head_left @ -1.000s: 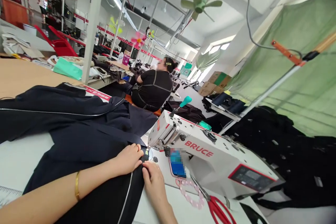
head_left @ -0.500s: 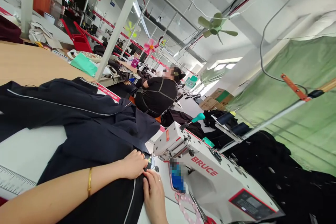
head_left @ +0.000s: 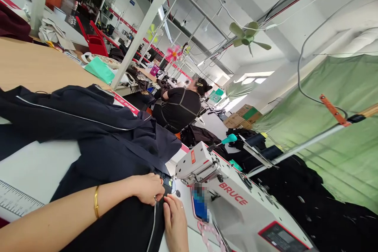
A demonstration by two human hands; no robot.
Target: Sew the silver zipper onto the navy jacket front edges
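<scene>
A dark navy garment (head_left: 109,161) with a silver zipper (head_left: 153,224) lies over the white sewing table. My left hand (head_left: 149,189), a gold bangle at its wrist, is closed on the garment at the zipper's upper end, close to the needle area. Its fingertips are curled under and partly hidden. Just to the right, my right hand (head_left: 176,218) rests on the garment's edge with its fingers stretched out flat. Beyond both hands stands the head of a white BRUCE sewing machine (head_left: 206,169); the garment's edge lies beside its presser foot.
A phone (head_left: 201,204) and a pink beaded ring (head_left: 211,236) lie beneath the machine arm. A printed ruler scale (head_left: 20,201) runs along the table at left. A co-worker in black (head_left: 183,106) sits ahead. Dark fabric (head_left: 325,204) is heaped at right.
My left hand has shifted slightly back onto the zipper, and its fingers have curled in. The right hand stays nearly in place. The view has tilted slightly.
</scene>
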